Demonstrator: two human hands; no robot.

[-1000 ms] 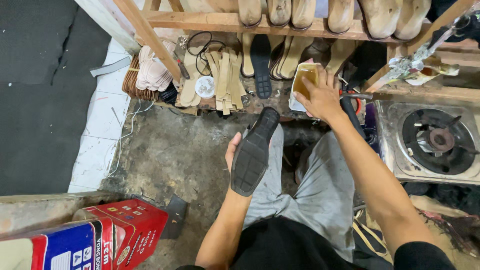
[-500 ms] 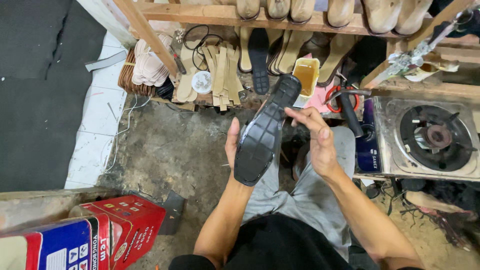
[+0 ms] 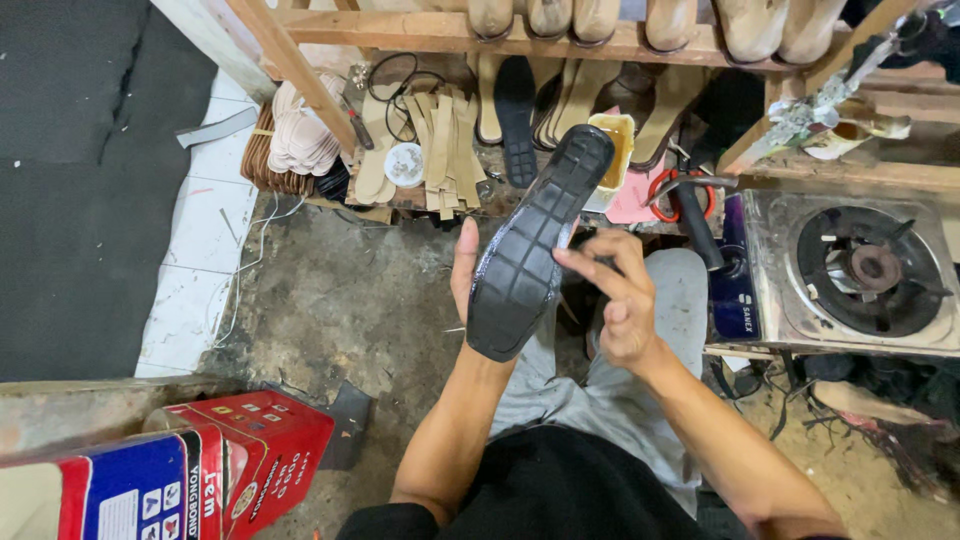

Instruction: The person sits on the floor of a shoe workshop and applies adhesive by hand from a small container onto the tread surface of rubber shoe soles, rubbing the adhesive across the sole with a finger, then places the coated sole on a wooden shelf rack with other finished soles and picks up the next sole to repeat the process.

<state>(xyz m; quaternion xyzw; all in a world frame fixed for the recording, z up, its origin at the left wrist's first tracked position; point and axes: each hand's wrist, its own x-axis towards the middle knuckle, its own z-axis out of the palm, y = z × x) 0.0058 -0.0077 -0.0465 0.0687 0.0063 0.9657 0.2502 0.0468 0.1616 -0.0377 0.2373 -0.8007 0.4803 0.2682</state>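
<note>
The black shoe [image 3: 528, 250] is in the middle of the view, above the person's lap, with its grooved sole turned up to the camera. Its long axis runs from 7 o'clock to 1 o'clock: the wide toe end is low at 7, the heel is high at 1.

Below is a rough grey concrete floor [image 3: 330, 300]. At 3 o'clock stands a steel gas stove [image 3: 860, 270], at 12 o'clock a wooden rack [image 3: 560, 35] with shoe lasts, and under it some tan insoles [image 3: 440, 140] and a yellow glue tub [image 3: 615, 150]. At 8 o'clock lies a red and blue box [image 3: 200, 470].

The left hand [image 3: 465, 265] is behind the shoe and grips its left edge; only the thumb side shows. The right hand [image 3: 620, 300] is half open, holds nothing, and its fingers [image 3: 585, 262] reach to the shoe's right edge, just beside it.
</note>
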